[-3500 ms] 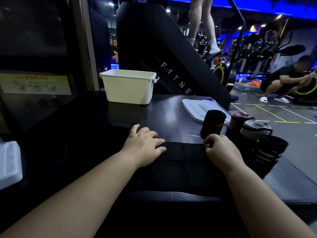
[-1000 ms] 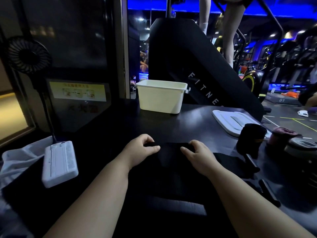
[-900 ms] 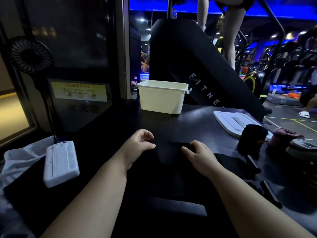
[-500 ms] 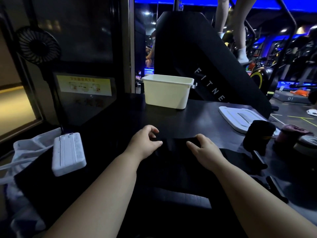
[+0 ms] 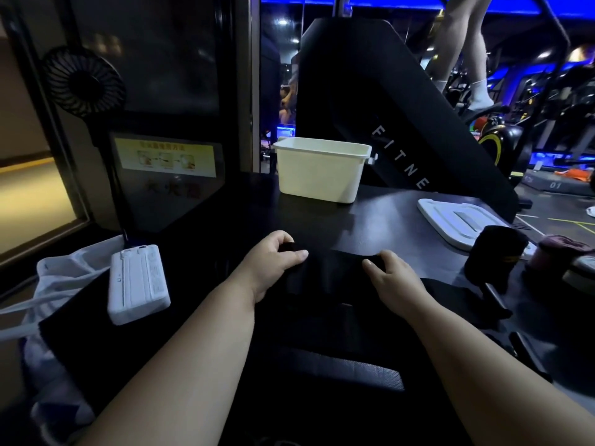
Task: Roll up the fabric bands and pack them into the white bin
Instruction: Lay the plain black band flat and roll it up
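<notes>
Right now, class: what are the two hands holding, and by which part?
The black fabric band, at its far, partly rolled edge: the left grip holds the roll's left end, the right grip its right end.

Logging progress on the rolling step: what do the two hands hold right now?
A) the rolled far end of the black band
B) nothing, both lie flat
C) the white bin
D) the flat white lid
A: the left hand and the right hand both curl round the rolled end of the black fabric band, while the white bin stands apart, farther back.
</notes>
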Demonstrator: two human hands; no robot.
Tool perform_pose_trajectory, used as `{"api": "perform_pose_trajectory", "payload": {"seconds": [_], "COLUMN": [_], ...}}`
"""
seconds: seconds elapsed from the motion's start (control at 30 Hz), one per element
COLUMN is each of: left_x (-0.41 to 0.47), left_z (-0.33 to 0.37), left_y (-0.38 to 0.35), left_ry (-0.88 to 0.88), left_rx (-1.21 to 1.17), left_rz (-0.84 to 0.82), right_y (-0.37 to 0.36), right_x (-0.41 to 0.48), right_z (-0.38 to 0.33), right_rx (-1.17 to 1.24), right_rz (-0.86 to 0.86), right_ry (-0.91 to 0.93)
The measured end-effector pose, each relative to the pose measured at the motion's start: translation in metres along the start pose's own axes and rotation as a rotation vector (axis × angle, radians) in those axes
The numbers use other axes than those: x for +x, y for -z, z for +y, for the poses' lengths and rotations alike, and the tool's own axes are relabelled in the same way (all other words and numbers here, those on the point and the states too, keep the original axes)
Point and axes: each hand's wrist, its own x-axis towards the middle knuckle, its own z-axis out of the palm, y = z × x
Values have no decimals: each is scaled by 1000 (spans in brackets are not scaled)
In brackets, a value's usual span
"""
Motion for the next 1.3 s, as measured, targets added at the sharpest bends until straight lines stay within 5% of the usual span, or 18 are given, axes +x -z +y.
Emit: {"api": "perform_pose_trajectory", "payload": {"seconds": [0.33, 0.6, 0.67, 0.77, 0.9, 1.03, 1.17, 1.3], "left_x": [0, -2, -5, -6, -3, 0, 0, -2], "left_z": [3, -2, -1, 2, -3, -2, -1, 9], "left_y": [5, -4, -10, -25, -35, -32, -35, -47], "left_ry": [-36, -48, -166, -399, -170, -85, 6, 132], "left_rx": [608, 1078, 1208, 1237, 1146, 1240, 1276, 1275], "left_rz": [531, 569, 577, 352, -154, -230, -300, -315], "right_y": [3, 3, 2, 2, 5, 34, 71, 88], "right_x": [-6, -10, -10, -10, -8, -12, -32, -56], "right_z": [3, -2, -2, -4, -6, -3, 28, 69], "right_rx": [105, -152, -188, -209, -222, -322, -539, -459], "right_rz": [-95, -79, -78, -83, -134, -207, -74, 89], "right_ry": [28, 136, 137, 101, 100, 118, 59, -102]}}
